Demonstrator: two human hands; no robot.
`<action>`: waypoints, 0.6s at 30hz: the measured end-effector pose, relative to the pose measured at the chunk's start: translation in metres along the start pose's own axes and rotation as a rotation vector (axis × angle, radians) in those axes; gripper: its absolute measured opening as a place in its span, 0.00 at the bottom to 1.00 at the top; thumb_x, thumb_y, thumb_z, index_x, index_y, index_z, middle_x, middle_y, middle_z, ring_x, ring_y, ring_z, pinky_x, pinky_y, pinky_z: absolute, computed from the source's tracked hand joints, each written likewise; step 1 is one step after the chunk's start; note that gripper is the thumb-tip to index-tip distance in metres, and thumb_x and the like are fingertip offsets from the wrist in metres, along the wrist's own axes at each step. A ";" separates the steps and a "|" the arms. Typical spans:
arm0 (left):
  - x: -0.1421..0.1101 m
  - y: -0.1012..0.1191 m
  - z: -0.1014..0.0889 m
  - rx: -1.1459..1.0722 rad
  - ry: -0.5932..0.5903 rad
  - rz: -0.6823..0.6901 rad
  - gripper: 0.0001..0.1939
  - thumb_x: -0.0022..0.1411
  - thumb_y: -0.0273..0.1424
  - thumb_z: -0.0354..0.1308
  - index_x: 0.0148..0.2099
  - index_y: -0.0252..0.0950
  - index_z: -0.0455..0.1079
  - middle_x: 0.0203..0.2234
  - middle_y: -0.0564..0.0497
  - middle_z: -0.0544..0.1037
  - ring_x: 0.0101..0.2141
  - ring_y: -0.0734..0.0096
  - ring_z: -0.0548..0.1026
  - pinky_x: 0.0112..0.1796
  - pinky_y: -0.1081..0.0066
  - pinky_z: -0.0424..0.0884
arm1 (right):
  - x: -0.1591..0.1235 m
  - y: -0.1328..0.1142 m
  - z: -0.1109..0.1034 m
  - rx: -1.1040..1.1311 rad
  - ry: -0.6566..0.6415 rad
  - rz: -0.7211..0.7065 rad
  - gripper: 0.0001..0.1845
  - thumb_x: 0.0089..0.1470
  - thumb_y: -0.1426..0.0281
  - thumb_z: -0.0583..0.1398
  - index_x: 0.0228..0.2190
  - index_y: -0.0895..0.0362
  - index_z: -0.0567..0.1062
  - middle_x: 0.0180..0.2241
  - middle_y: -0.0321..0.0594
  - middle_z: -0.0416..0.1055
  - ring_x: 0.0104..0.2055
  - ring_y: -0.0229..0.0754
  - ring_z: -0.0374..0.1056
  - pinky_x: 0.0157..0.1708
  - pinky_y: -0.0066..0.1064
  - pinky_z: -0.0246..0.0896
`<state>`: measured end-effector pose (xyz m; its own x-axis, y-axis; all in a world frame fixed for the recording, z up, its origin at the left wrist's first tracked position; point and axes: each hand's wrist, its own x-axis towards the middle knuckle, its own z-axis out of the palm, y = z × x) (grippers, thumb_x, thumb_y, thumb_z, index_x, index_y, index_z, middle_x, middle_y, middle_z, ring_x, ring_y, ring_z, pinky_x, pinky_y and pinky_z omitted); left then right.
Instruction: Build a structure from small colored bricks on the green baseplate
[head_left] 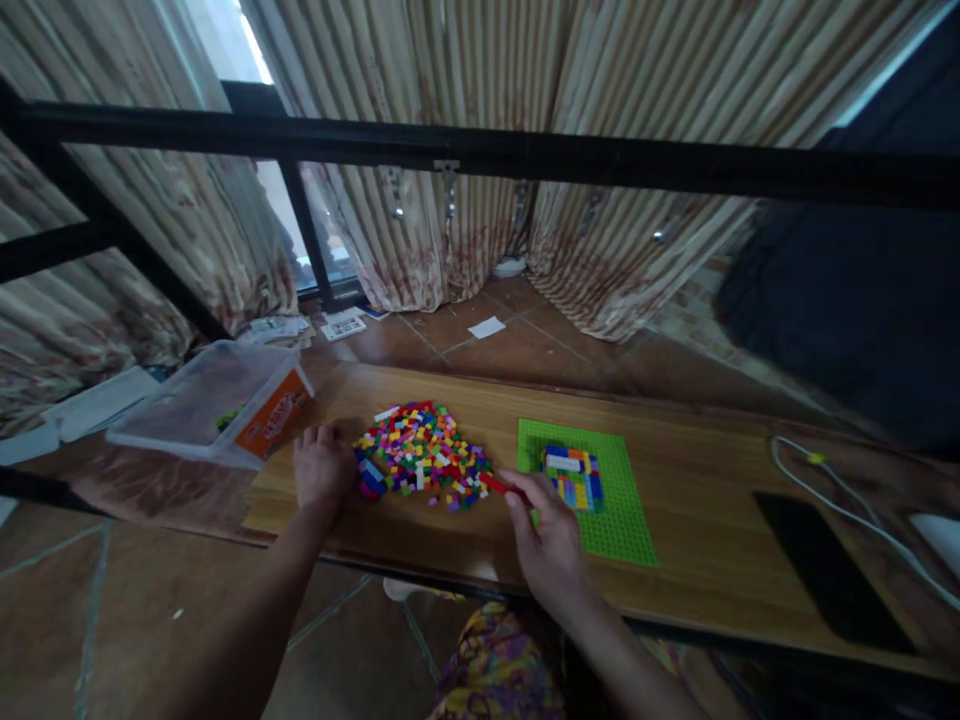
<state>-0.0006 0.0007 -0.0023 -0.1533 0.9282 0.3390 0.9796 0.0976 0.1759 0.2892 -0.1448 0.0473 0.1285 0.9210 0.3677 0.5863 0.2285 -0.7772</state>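
Note:
A heap of small coloured toy bricks [427,450] lies on a wooden board. My left hand [322,465] rests at the heap's left edge, fingers curled in, beside several blue bricks [371,478]. Whatever is under those fingers is hidden. Between the thumb and fingers of my right hand [551,540] is a long red brick [496,485], held at the heap's right edge. Just beyond that hand lies a green baseplate [630,500], bearing a low block of blue, yellow, orange and white bricks [574,475]. My right fingers cover part of the plate's left side.
A clear plastic tub [202,390] with an orange label stands left of the wooden board [705,500]. A dark flat panel [829,570] and a white cable [840,480] lie at the right. Behind runs a black metal bar [487,150] before striped curtains [450,60].

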 end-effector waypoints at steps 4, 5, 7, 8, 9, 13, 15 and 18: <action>0.001 0.000 -0.001 0.022 -0.003 0.016 0.18 0.60 0.29 0.43 0.45 0.29 0.71 0.40 0.36 0.74 0.46 0.51 0.69 0.48 0.57 0.64 | -0.030 0.048 -0.060 -0.117 0.131 0.144 0.16 0.63 0.63 0.51 0.46 0.52 0.74 0.44 0.44 0.74 0.46 0.44 0.71 0.44 0.35 0.67; 0.002 -0.001 -0.001 0.024 -0.001 0.021 0.18 0.60 0.29 0.43 0.45 0.29 0.71 0.40 0.36 0.74 0.46 0.50 0.69 0.48 0.57 0.64 | -0.036 0.062 -0.074 -0.161 0.158 0.194 0.16 0.62 0.62 0.52 0.45 0.53 0.74 0.43 0.45 0.74 0.44 0.45 0.72 0.43 0.36 0.67; 0.003 -0.001 -0.001 0.032 -0.006 0.026 0.18 0.60 0.29 0.43 0.45 0.28 0.71 0.40 0.36 0.74 0.45 0.50 0.70 0.48 0.56 0.65 | -0.044 0.089 -0.098 -0.268 0.228 0.280 0.17 0.61 0.60 0.52 0.42 0.55 0.75 0.41 0.47 0.75 0.42 0.47 0.72 0.41 0.38 0.68; 0.003 0.000 -0.002 0.040 -0.016 0.025 0.18 0.60 0.30 0.43 0.45 0.28 0.71 0.40 0.36 0.74 0.45 0.50 0.70 0.48 0.56 0.65 | -0.047 0.101 -0.108 -0.321 0.249 0.306 0.18 0.61 0.60 0.51 0.42 0.56 0.75 0.40 0.48 0.75 0.42 0.48 0.72 0.41 0.39 0.68; 0.004 0.000 -0.002 0.047 -0.027 0.018 0.18 0.60 0.30 0.43 0.45 0.28 0.70 0.40 0.35 0.74 0.45 0.49 0.70 0.48 0.56 0.65 | -0.049 0.112 -0.116 -0.383 0.270 0.321 0.19 0.61 0.61 0.51 0.43 0.56 0.75 0.41 0.49 0.75 0.42 0.48 0.72 0.41 0.39 0.67; 0.005 0.002 -0.006 0.027 -0.054 -0.001 0.18 0.59 0.31 0.43 0.43 0.29 0.70 0.41 0.34 0.73 0.47 0.47 0.69 0.48 0.54 0.65 | -0.051 0.141 -0.136 -0.643 0.318 0.369 0.21 0.62 0.63 0.48 0.42 0.58 0.76 0.40 0.51 0.76 0.40 0.50 0.72 0.41 0.41 0.66; 0.006 0.002 -0.008 0.001 -0.059 -0.005 0.17 0.59 0.31 0.44 0.43 0.30 0.70 0.40 0.35 0.73 0.48 0.46 0.70 0.48 0.53 0.65 | -0.051 0.147 -0.140 -0.740 0.303 0.364 0.21 0.62 0.63 0.47 0.41 0.58 0.77 0.38 0.50 0.76 0.39 0.50 0.71 0.41 0.41 0.65; 0.007 0.002 -0.008 -0.001 -0.073 0.003 0.16 0.59 0.32 0.44 0.42 0.31 0.70 0.40 0.35 0.73 0.48 0.45 0.70 0.48 0.51 0.65 | -0.050 0.149 -0.142 -0.805 0.282 0.345 0.21 0.63 0.62 0.47 0.41 0.57 0.77 0.35 0.48 0.75 0.38 0.49 0.70 0.40 0.39 0.64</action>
<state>-0.0011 0.0048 0.0075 -0.1408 0.9522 0.2710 0.9799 0.0949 0.1756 0.4835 -0.2015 -0.0143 0.5281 0.7621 0.3747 0.8455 -0.4307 -0.3155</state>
